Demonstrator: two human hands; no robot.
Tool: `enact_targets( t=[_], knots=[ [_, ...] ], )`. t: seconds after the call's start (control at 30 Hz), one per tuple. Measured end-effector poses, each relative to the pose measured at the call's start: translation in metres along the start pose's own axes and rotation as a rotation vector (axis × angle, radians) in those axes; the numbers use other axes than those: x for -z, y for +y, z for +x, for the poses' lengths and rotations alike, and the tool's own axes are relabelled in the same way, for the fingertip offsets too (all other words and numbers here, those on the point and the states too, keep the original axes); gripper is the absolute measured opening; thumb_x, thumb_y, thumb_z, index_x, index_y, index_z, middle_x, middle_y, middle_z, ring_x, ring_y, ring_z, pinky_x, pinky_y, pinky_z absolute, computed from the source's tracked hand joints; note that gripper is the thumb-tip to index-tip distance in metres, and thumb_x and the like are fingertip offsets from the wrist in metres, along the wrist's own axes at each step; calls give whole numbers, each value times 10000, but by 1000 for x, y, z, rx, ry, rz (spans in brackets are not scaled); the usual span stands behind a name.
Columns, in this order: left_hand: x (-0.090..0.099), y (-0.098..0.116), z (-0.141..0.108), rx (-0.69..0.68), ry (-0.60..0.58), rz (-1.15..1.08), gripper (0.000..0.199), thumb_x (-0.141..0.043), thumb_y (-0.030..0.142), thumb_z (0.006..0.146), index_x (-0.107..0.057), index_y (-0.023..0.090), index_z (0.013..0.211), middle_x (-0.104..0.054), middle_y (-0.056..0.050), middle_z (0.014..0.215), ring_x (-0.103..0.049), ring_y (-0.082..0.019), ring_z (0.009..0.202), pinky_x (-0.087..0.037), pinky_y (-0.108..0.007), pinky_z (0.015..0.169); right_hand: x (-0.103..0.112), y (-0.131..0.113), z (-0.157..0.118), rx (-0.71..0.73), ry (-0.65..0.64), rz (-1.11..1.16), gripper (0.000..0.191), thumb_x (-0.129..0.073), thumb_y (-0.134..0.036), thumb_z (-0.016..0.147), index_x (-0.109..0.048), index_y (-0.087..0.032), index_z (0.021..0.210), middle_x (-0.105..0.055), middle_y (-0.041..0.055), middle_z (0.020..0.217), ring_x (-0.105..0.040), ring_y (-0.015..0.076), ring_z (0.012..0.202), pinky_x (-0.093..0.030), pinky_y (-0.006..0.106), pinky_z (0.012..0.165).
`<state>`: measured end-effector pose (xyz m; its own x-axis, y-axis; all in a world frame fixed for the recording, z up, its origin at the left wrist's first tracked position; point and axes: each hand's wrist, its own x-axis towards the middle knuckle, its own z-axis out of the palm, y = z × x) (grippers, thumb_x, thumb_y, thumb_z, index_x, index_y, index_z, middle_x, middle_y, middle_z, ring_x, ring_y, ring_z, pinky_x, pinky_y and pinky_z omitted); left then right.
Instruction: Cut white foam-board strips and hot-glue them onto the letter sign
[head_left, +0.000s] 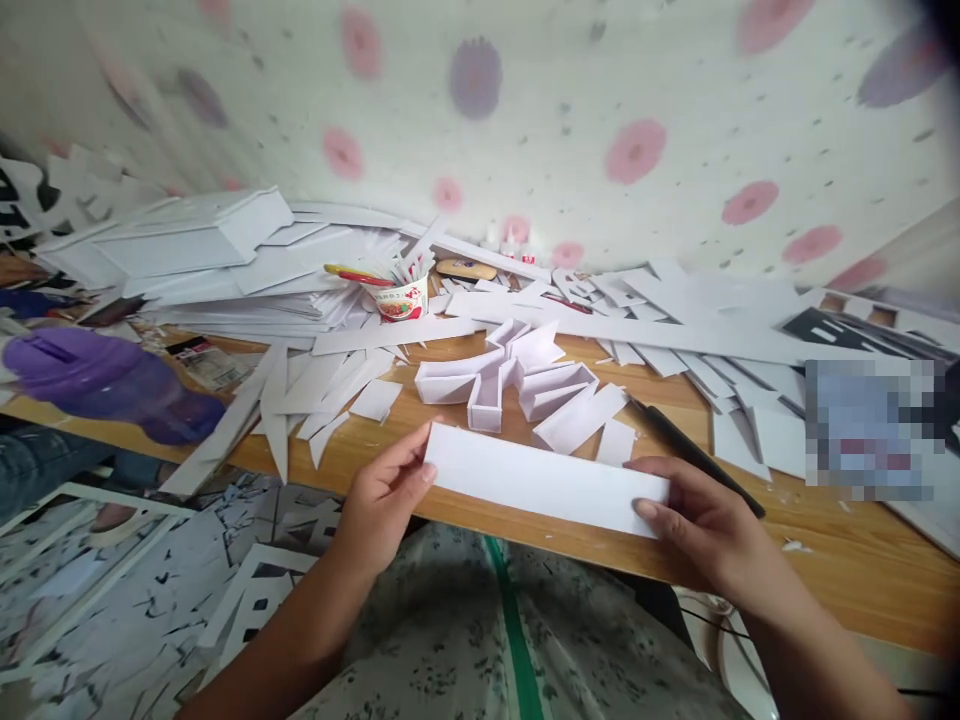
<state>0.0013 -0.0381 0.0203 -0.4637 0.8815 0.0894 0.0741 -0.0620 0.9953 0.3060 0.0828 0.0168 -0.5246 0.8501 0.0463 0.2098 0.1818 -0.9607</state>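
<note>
"What is the work resting on?"

"A wood-grain tabletop [847, 590], crowded with white offcuts [330, 390]. Behind it hangs a pale covering [547, 130] with pink and purple blotches."

"And below?"

"More scraps and cut-out sheets [135, 600] lie at the lower left. A purple bottle [112, 385] leans over the tabletop's left part."

"Where is the strip?"

"The white strip [544, 483] is held above the front edge, its left end pinched by the left hand [390, 490], its right end by the right hand [701, 520]. Just beyond it stands a hollow white form [487, 380]; a dark, slender tool [694, 455] lies behind the right hand."

"Anything unclear?"

"A pixelated patch [874, 430] masks something at the right. The strip's underside and some fingers are hidden, the forearms run out of view, and the small bottles [517, 245] at the back are too blurred to read."
</note>
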Motion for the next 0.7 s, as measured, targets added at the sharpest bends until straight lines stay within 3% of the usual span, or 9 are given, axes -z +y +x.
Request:
enact_targets(
  t=[0.17,0.33,0.43,0.5,0.57,0.67,0.7],
  knots=[
    [-7,19,-26,56,-177,-383,781,-771,442,670,-473,239,1363,-520,-125,1394,-500,-349,1257,-441,-499,1028,-14,-4,-29,-188,-56,287,324,-685,-400,808,-599,-213,1058,-627,13,795,-551,134,615,-424,232,506],
    [-21,24,-37,-7,-343,-475,815,-700,640,674,-412,356,1382,-500,-71,1420,-439,-352,1313,-402,-553,1054,-52,-9,-53,-247,-158,511,331,-720,-450,759,-569,-205,925,-608,-3,777,-535,128,635,-408,237,555],
    [-26,28,-40,-47,-343,-442,828,-652,715,660,-416,356,1368,-539,-63,1383,-472,-354,1286,-401,-558,1057,-72,-8,-64,-260,-258,582,361,-697,-504,766,-535,-207,890,-555,-38,692,-484,94,549,-365,205,493],
    [-23,33,-40,-49,-292,-391,837,-606,756,662,-426,330,1360,-597,-79,1307,-520,-351,1241,-437,-543,1032,-76,-10,-68,-217,-328,474,365,-641,-529,811,-541,-207,949,-567,-33,695,-501,99,549,-388,215,504],
    [-13,40,-40,-65,-201,-372,808,-580,758,680,-456,307,1339,-645,-87,1206,-580,-332,1165,-472,-512,1003,-67,-14,-67,-98,-330,228,352,-560,-515,877,-551,-199,1033,-610,-5,734,-554,126,614,-441,248,567],
    [9,47,-37,-103,-72,-314,769,-637,709,662,-514,286,1293,-660,-77,1059,-647,-277,959,-540,-435,885,-36,-20,-53,138,-104,-290,313,-467,-436,942,-565,-182,1097,-660,45,829,-615,166,739,-497,289,655],
    [16,47,-36,-117,-107,-260,784,-666,699,632,-538,266,1272,-659,-80,1006,-644,-255,854,-556,-402,795,-23,-21,-45,202,22,-481,301,-457,-404,946,-575,-177,1105,-670,66,885,-626,176,774,-509,301,675]
  ],
)
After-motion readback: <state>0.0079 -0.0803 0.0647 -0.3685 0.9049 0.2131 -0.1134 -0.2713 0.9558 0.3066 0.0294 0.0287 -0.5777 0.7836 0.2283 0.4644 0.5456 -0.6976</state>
